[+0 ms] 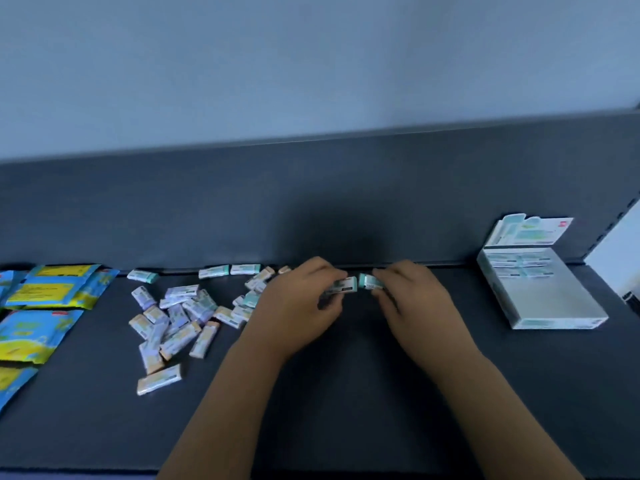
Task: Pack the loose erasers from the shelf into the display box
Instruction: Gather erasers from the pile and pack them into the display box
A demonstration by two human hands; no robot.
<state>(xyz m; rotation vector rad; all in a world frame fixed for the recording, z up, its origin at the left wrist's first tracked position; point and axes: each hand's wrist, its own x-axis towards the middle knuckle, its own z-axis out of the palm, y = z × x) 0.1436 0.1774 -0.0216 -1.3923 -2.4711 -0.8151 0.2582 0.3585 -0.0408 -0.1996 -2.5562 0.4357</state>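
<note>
**One eraser pinched in each hand at mid-shelf**

Two bare forearms reach up from the bottom edge over the dark shelf. The left hand has its fingers curled, thumb and fingertips pinching a teal-tipped eraser that sticks out to the right beyond them. The right hand is curled the same way on a second eraser, whose teal end pokes out leftward past its fingertips. The two pieces lie end to end in the gap between the hands, just beside each other. Blur hides whether their ends touch. Both are held low, near the shelf's rear edge.

Left of the left hand, the loose erasers lie scattered in a heap on the shelf, pointing every way. The nearest ones are partly hidden behind that hand. Further left, blue-and-yellow packets overlap one another at the frame's edge.

Well apart to the right stands the display box, its lid flap raised against the back. Wrapped erasers show in rows in its far part, while the near part is a plain pale surface.

A few more erasers lie in a line along the rear edge, under the dark back panel. A pale wall rises above it.
</note>
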